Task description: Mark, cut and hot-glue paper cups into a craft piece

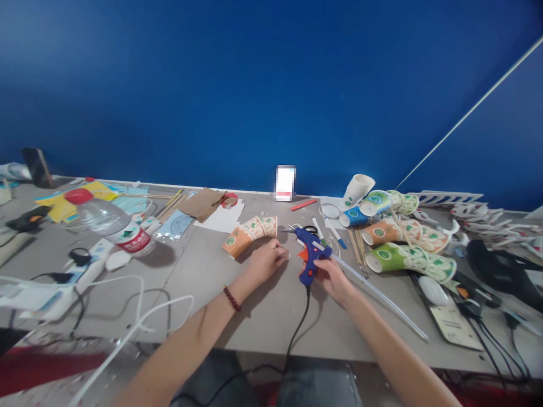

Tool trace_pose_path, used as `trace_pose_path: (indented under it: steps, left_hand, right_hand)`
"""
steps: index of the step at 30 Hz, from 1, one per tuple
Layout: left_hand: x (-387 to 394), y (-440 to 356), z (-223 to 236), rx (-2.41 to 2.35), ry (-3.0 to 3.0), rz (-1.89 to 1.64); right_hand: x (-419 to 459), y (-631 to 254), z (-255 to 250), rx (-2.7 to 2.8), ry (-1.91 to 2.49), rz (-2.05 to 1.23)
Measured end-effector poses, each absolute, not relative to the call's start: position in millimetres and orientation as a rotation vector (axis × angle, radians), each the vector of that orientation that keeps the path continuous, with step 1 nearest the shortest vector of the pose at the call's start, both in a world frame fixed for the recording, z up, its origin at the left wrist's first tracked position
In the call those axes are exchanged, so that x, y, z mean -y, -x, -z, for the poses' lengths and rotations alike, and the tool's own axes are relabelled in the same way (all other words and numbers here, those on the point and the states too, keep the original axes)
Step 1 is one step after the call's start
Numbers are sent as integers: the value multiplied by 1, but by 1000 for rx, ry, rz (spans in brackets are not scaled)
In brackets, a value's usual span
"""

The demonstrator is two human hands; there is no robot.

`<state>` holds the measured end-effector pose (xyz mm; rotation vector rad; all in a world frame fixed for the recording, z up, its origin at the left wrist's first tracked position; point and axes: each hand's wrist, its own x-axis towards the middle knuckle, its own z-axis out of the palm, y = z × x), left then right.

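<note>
My right hand (333, 278) is wrapped round the handle of a blue glue gun (313, 254) with an orange trigger. A long clear glue stick (373, 291) runs out of its back, and its nozzle points left. My left hand (268, 261) is closed, fingertips pinched together by a tiny pale bit whose kind I cannot make out. Just beyond that hand lies a curved row of joined paper cups (250, 234), orange and white with green print. The nozzle is close to the right-hand end of this row; whether they touch I cannot tell.
Several more joined paper cups (407, 263) lie at the right, beside wooden sticks (358, 246) and a blue-capped marker (337, 234). A water bottle (114, 226) and a power strip (72, 282) stand left. The gun's black cord (299, 328) hangs over the front edge.
</note>
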<state>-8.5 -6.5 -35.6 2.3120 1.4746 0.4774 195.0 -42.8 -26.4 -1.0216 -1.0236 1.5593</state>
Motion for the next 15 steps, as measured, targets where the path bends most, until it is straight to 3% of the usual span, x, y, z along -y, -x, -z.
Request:
trace_pose_path:
  steps: [9, 15]
  left_hand:
    - [4, 7, 37, -1411, -2361, -534]
    - [1, 6, 42, -1295, -1988, -907]
  right_hand:
    - [46, -196, 22, 879, 934, -1727]
    - [45, -194, 22, 923, 986, -1653]
